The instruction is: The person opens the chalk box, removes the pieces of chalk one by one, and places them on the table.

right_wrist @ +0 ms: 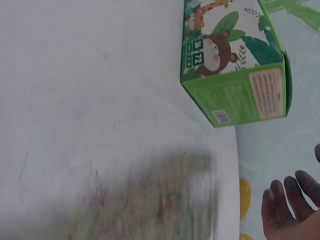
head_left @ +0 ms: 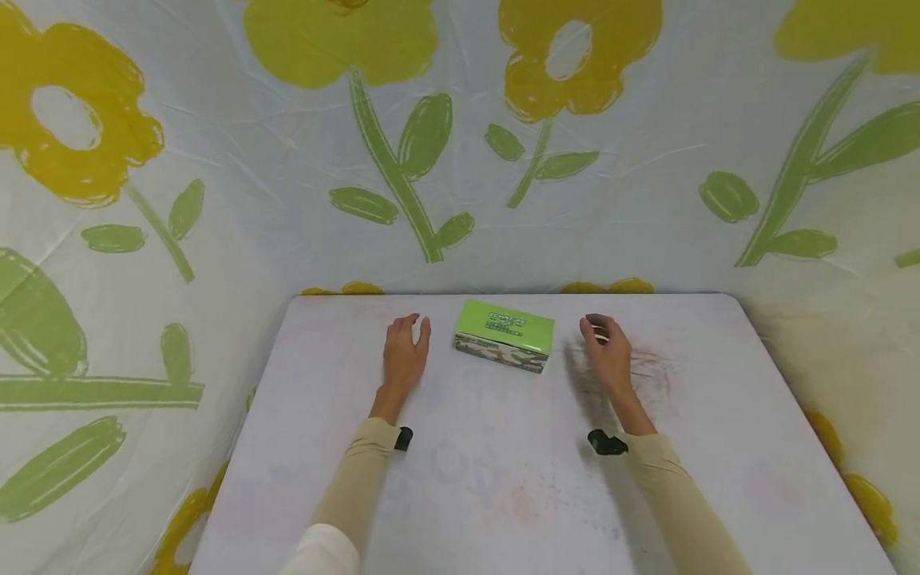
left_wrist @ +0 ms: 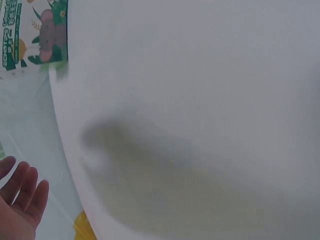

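Toward the far edge of the table lies a green cardboard box (head_left: pixel 505 327) with white lettering on its lid. Cartoon animals and leaves decorate its long side (right_wrist: pixel 227 45), and a barcode shows on its green end. To the left of the box my left hand (head_left: pixel 405 351) is held apart from it, fingers relaxed and empty. My right hand (head_left: pixel 608 351) hovers on the other side, fingers loosely bent and holding nothing. In the left wrist view, the left hand (left_wrist: pixel 22 205) appears at the lower left corner, below the box's printed side (left_wrist: pixel 35 35).
The white table (head_left: pixel 496 495) has rounded far corners and faint coloured stains, with darker smudges (head_left: pixel 654 363) beside the right hand. A cloth (head_left: pixel 611 216) printed with yellow flowers hangs behind and along both sides. Dark straps (head_left: pixel 607 442) sit at both wrists.
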`<state>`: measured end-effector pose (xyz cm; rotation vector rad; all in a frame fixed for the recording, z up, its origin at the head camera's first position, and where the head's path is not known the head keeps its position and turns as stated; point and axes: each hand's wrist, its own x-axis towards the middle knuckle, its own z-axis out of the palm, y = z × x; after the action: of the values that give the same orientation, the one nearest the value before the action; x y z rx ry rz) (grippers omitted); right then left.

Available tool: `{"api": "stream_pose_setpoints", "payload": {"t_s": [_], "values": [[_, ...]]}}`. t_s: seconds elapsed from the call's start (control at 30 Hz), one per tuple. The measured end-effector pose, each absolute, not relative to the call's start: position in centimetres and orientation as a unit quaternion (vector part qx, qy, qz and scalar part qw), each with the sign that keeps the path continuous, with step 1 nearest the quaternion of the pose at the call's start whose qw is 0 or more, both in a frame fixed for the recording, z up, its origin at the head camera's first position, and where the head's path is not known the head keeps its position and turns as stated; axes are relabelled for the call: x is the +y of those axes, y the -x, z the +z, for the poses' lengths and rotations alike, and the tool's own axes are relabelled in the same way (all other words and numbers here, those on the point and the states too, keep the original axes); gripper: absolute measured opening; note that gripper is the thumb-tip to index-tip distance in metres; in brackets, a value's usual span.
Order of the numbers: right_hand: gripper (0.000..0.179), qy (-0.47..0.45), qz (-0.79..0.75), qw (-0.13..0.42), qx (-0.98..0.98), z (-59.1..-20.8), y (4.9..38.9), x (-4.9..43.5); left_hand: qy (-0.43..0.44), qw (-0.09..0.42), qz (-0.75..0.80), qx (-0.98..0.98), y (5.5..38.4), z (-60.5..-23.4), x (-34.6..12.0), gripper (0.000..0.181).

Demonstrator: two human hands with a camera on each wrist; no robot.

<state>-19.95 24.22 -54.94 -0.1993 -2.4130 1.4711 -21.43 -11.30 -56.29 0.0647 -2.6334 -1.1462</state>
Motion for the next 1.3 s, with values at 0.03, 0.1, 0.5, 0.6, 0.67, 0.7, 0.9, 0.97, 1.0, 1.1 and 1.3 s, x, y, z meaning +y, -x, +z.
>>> {"api": "stream_pose_setpoints", "payload": {"t_s": [0.03, 0.1, 0.5, 0.6, 0.67, 0.7, 0.9, 0.97, 1.0, 1.1, 1.3], "values": [[0.043, 0.074, 0.514, 0.149, -0.842, -55.1, 20.1, 24.1, -0.023, 0.132, -0.397, -0.908, 21.5, -56.4, -11.0, 0.051], [0.045, 0.081, 0.515, 0.139, -0.842, -55.4, 20.4, 23.7, -0.023, 0.127, -0.404, -0.906, 21.7, -56.5, -10.5, 0.051], [0.043, 0.080, 0.524, 0.112, -0.841, -55.8, 20.7, 21.3, -0.019, 0.119, -0.460, -0.880, 22.3, -56.2, -7.8, 0.041], [0.044, 0.085, 0.530, 0.105, -0.837, -56.0, 20.8, 20.9, -0.017, 0.121, -0.477, -0.871, 22.4, -56.3, -7.2, 0.038], [0.045, 0.085, 0.537, 0.100, -0.833, -56.0, 20.9, 20.6, -0.019, 0.121, -0.485, -0.866, 22.5, -56.3, -6.9, 0.036], [0.045, 0.084, 0.539, 0.097, -0.832, -56.0, 21.0, 20.4, -0.020, 0.120, -0.492, -0.862, 22.5, -56.3, -6.8, 0.035], [0.044, 0.077, 0.553, 0.104, -0.823, -56.0, 20.9, 19.8, -0.025, 0.092, -0.538, -0.837, 22.4, -56.2, -6.1, 0.033], [0.043, 0.076, 0.556, 0.108, -0.821, -56.1, 20.9, 19.7, -0.027, 0.085, -0.548, -0.832, 22.3, -56.3, -5.9, 0.031], [0.042, 0.076, 0.557, 0.108, -0.820, -56.1, 20.9, 19.7, -0.029, 0.082, -0.553, -0.829, 22.3, -56.3, -5.9, 0.031], [0.041, 0.075, 0.562, 0.102, -0.817, -56.3, 21.0, 19.7, -0.036, 0.080, -0.564, -0.821, 22.2, -56.5, -5.8, 0.028], [0.043, 0.075, 0.572, 0.083, -0.812, -56.6, 21.2, 20.0, -0.046, 0.080, -0.593, -0.800, 22.0, -56.5, -6.0, 0.025]]}}
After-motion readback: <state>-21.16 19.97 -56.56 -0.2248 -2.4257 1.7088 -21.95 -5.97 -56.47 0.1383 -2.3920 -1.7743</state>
